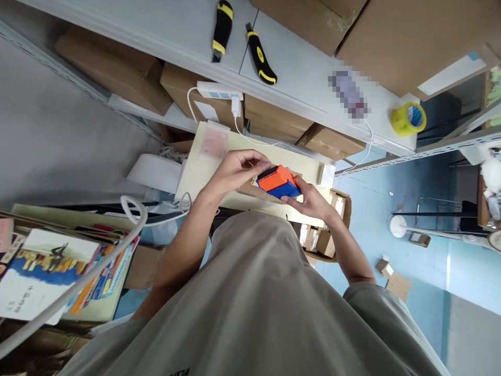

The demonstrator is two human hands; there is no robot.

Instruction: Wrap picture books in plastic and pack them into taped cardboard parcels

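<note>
An orange-and-blue box [276, 179] with a black part at its left end is held over the pale desk [223, 180]. My right hand [309, 200] grips its right end, thumb below and fingers above. At the black end, my left hand [245, 169] has thumb and fingertips brought together in a pinch; whatever is between them is too small to make out. Under the orange-and-blue box lies a flat brown cardboard piece [250, 189], partly covered by it.
Two utility knives, one [223, 28] beside another [260, 56], lie on the grey shelf [301, 86] with yellow tape [407, 118]. A power strip [219, 90] and white cable run behind the desk. An open carton [343, 209] stands right; books [50, 271] lie left.
</note>
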